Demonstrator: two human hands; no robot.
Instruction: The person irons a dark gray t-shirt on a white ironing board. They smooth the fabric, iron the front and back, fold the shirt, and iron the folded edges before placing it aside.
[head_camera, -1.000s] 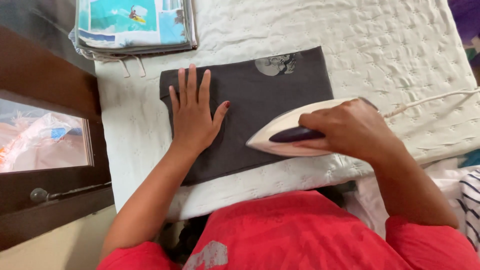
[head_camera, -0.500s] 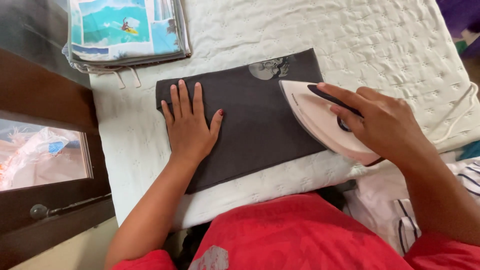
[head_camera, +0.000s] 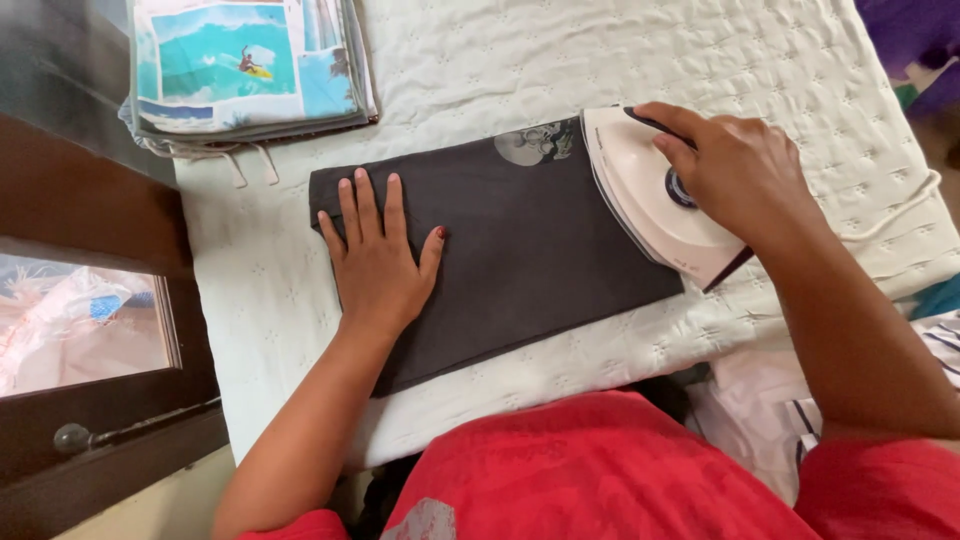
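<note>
Left hand flat, fingers spread, on dark garment — right hand gripping white iron at its rt edge

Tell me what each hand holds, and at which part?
The right hand grips the iron by its top handle. The left hand holds nothing; it lies flat on the dark cloth.

Iron on garment's right end, folded stack behind its left
</note>
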